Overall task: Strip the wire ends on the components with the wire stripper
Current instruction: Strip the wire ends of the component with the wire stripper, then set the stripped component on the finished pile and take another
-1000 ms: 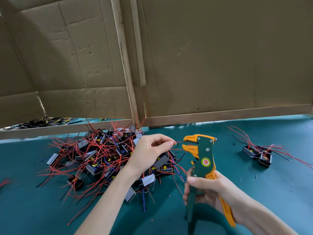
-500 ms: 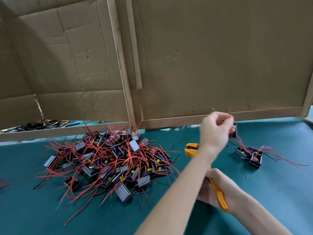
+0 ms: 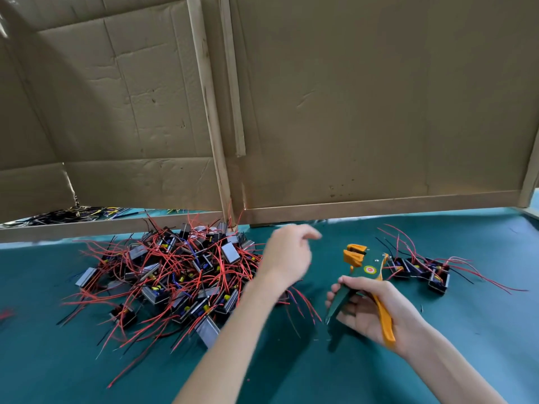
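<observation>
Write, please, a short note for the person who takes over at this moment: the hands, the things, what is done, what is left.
Left hand: holds nothing, fingers loosely curled, over the teal table between the big pile and the wire stripper.
Right hand: grips the wire stripper by its handles.
Done: probably the small group of components at the right; its wire ends are too small to check.
Left: the big pile at the left, so most of the job.
</observation>
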Tool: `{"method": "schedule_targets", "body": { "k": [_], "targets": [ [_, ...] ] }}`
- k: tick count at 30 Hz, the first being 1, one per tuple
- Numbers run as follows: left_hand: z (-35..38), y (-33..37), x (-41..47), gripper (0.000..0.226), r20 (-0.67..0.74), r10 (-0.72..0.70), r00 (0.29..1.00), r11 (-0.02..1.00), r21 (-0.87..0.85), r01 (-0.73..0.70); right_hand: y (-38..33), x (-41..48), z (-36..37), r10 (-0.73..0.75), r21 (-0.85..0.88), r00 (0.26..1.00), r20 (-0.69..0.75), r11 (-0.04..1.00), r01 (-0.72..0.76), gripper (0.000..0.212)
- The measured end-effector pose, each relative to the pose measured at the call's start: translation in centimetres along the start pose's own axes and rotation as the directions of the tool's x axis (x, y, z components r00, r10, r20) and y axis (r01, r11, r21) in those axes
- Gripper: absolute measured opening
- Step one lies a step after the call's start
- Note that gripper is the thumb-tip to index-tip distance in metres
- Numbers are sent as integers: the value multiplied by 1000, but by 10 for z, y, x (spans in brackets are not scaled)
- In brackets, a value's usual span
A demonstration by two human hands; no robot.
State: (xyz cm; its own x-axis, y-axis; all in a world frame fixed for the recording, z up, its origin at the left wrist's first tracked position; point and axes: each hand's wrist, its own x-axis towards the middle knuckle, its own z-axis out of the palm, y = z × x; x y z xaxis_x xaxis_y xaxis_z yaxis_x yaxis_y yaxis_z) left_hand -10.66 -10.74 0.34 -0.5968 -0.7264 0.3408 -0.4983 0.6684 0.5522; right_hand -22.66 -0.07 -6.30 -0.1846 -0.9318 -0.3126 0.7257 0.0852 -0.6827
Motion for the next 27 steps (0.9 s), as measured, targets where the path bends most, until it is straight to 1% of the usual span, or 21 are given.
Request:
{"method": "schedule_targets", "body": {
  "k": [1, 2, 3, 4, 5, 6, 8, 10, 12, 15, 18, 21, 22, 24, 27],
  "targets": [
    [-9, -21, -4, 40, -55, -66, 996, 971, 228, 77, -8, 3, -5, 10, 20, 999, -49, 1000, -9, 13],
    [-16, -41, -8, 39, -98, -127, 987, 890, 428, 157, -15, 2, -6, 21, -8, 996, -83, 1000, -22, 13],
    [-22, -58, -13, 38, -119, -182, 976, 808, 547, 217, -10, 2, -8, 31, -43, 999, -39, 999, -33, 13],
    [-25, -72, -17, 39, -121, -234, 965, 763, 593, 259, -6, 1, -7, 24, -44, 999, -23, 999, -25, 13],
    [-27, -84, -20, 39, -117, -271, 955, 746, 601, 285, -7, 1, -6, 20, -22, 999, -25, 1000, -21, 14],
    [-28, -94, -21, 40, -123, -287, 950, 744, 596, 302, -10, 2, -7, 19, -9, 999, -36, 1000, -20, 14],
    [-31, -108, -22, 43, -149, -310, 939, 738, 585, 336, -10, 1, -6, 18, -51, 999, -45, 998, -20, 14],
    [-32, -114, -19, 46, -155, -353, 923, 735, 564, 376, -8, 1, -5, 23, -45, 999, -32, 999, -24, 15],
    [-35, -115, -16, 42, -149, -367, 918, 755, 529, 388, -8, 0, -5, 29, -59, 999, -29, 998, -31, 16],
    [-36, -110, -17, 29, -168, -301, 939, 826, 447, 344, -8, 0, -5, 31, -73, 999, -23, 997, -32, 18],
    [-40, -101, -22, 33, -201, -230, 952, 880, 374, 292, -8, 0, -4, 25, -80, 1000, -20, 996, -26, 17],
    [-54, -90, -20, 40, -275, -177, 945, 913, 312, 262, -8, 0, -4, 19, -89, 1000, -22, 996, -21, 15],
    [-59, -85, -19, 40, -285, -168, 944, 932, 266, 246, -8, 0, -5, 17, -88, 1000, -20, 996, -19, 15],
    [-68, -77, -17, 41, -262, -177, 949, 973, 97, 208, -8, 1, -6, 14, -88, 1000, -17, 996, -15, 16],
    [-75, -66, -16, 56, -198, -173, 965, 977, -161, 142, -8, 0, -7, 11, -95, 1000, -10, 995, -12, 17]
  ]
}}
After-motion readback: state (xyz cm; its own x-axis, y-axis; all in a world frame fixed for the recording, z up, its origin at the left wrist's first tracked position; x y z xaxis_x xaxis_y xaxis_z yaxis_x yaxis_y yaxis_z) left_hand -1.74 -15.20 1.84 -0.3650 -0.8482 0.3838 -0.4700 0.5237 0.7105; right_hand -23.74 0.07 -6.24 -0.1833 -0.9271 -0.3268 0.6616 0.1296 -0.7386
